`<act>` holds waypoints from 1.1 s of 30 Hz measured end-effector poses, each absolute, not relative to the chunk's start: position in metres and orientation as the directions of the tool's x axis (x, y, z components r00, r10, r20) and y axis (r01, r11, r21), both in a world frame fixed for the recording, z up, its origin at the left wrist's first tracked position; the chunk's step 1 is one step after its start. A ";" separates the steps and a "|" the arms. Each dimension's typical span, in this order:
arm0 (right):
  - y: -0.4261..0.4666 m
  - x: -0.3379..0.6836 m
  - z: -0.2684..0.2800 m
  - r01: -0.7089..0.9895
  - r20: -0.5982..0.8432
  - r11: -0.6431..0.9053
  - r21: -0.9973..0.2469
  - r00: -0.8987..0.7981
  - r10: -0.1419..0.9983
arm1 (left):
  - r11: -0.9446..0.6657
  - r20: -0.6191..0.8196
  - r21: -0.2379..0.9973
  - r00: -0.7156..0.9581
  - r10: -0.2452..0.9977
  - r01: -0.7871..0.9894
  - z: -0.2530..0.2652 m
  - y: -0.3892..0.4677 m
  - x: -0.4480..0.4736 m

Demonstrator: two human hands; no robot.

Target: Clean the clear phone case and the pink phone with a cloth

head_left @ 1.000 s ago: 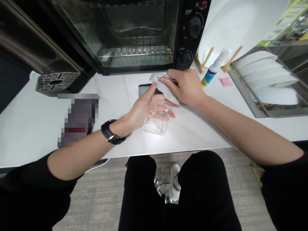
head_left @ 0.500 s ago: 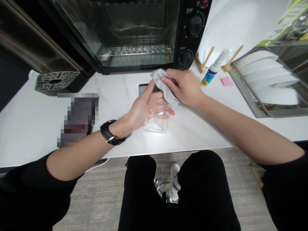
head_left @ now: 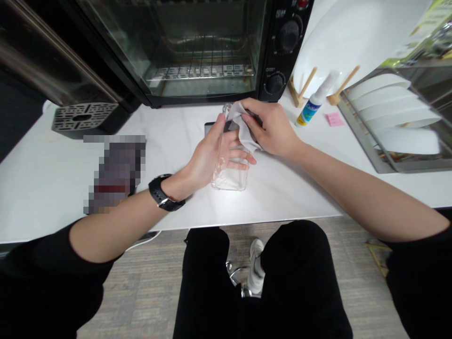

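A clear phone case [head_left: 231, 180] is held over the counter by my left hand [head_left: 210, 157], thumb along its left edge and fingers behind it, showing through the plastic. My right hand [head_left: 275, 127] pinches a light grey cloth [head_left: 243, 127] against the upper right part of the case. Behind my left fingers a dark flat object [head_left: 211, 126] lies on the counter, mostly hidden. A spray bottle [head_left: 312, 108] with a blue and yellow label stands to the right of my right hand.
Along the back stands a toaster oven [head_left: 169, 101]. To the left are a machine with a drip tray [head_left: 84, 117] and a blurred-out dark object [head_left: 116, 169]. At right, a pink sticky note [head_left: 334, 119] lies near a rack of white dishes [head_left: 391, 106].
The cloth has drawn back from the case's top left corner toward the right, so that corner now shows. My left hand keeps its hold on the case.
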State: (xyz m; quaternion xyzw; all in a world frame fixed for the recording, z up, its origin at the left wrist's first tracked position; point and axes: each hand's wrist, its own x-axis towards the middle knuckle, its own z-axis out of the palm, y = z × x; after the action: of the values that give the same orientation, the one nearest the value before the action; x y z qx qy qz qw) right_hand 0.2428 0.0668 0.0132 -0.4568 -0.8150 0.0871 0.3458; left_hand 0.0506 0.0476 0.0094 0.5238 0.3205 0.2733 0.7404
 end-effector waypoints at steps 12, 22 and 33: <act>0.065 0.243 0.013 0.688 0.497 0.558 -0.464 -0.319 0.807 | 0.293 -0.191 0.954 0.628 0.754 -0.062 0.012 0.044 0.052; 0.070 0.248 0.014 0.752 0.480 0.447 -0.484 -0.199 0.854 | 0.350 -0.238 0.937 0.727 0.644 -0.003 0.014 0.044 0.048; 0.072 0.248 0.012 0.698 0.446 0.474 -0.537 -0.242 0.862 | 0.323 -0.228 0.947 0.702 0.674 -0.003 0.012 0.046 0.049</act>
State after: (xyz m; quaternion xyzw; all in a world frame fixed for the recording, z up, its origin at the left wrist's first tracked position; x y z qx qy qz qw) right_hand 0.2481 0.0718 0.0122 -0.5000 -0.7797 0.1142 0.3593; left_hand 0.0489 0.0464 0.0121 0.5365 0.3129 0.2255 0.7506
